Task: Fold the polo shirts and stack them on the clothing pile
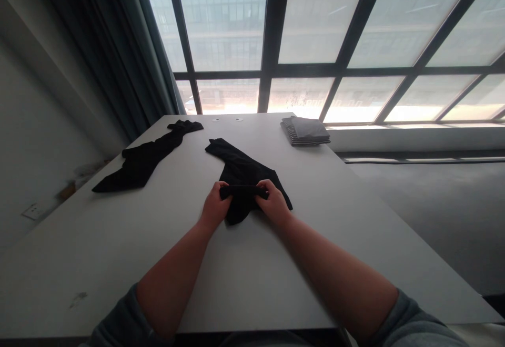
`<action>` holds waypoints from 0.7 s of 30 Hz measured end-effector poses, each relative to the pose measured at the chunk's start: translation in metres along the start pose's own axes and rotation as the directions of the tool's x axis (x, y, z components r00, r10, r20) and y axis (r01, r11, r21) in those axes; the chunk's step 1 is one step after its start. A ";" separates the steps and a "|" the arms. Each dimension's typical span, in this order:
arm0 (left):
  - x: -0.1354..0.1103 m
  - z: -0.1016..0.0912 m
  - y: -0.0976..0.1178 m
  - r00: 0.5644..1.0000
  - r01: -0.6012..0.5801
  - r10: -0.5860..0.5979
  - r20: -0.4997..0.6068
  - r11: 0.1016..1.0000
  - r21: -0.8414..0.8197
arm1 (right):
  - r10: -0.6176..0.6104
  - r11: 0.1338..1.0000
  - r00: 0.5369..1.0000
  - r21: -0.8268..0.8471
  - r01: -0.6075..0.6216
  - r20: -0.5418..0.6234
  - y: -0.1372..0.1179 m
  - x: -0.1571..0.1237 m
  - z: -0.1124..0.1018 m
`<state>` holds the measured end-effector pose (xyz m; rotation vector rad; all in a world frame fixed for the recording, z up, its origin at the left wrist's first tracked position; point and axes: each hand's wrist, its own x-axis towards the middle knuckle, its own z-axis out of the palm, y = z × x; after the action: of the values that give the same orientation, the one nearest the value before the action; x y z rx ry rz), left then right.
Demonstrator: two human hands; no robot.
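A thin black garment [241,173] lies spread on the pale grey table [98,268], its far end narrowing towards the back. My left hand [215,206] and my right hand [273,204] both pinch a folded black band of this cloth [242,192] near its middle. The band stretches between my hands, just above the rest of the garment. Part of the cloth under my palms is hidden. Farther left, a second black garment [144,160] lies flat and twisted, and neither hand touches it.
A folded stack of grey and striped cloth [305,130] sits near the table's far right corner. Two small white discs [226,119] lie at the far edge. Large factory-style windows [315,31] stand behind the table, with a dark curtain [110,37] at the left.
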<state>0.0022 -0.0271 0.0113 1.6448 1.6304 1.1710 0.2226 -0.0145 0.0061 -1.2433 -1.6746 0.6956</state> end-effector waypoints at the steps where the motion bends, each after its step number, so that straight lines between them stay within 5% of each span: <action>1: 0.000 0.001 -0.001 1.000 0.015 -0.015 0.016 1.000 0.009 | 0.023 1.000 1.000 -0.005 -0.023 -0.019 0.002 0.001 0.000; 5: 0.000 0.004 -0.005 0.995 0.074 -0.071 0.067 0.997 -0.033 | -0.013 1.000 0.993 -0.008 0.014 0.116 0.004 0.003 -0.001; 10: 0.000 0.002 -0.008 0.999 0.022 -0.030 -0.037 0.979 -0.202 | -0.179 0.977 0.907 0.179 0.117 0.381 0.000 0.000 -0.003; 13: -0.001 0.001 -0.006 0.998 0.013 -0.032 -0.053 0.948 -0.319 | -0.180 0.967 0.917 0.234 0.098 0.356 0.000 -0.001 -0.002; 17: -0.002 0.002 0.002 0.999 0.042 -0.025 0.040 0.861 -0.506 | -0.147 0.987 0.969 0.096 0.130 0.197 0.005 0.002 0.001; 21: -0.005 0.003 0.011 0.987 0.118 -0.034 0.154 0.808 -0.578 | -0.103 0.995 0.957 0.017 0.102 0.270 0.008 0.003 0.004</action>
<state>0.0109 -0.0323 0.0179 1.2111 1.0777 1.3181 0.2217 -0.0090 -0.0014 -1.0870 -1.9454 0.8339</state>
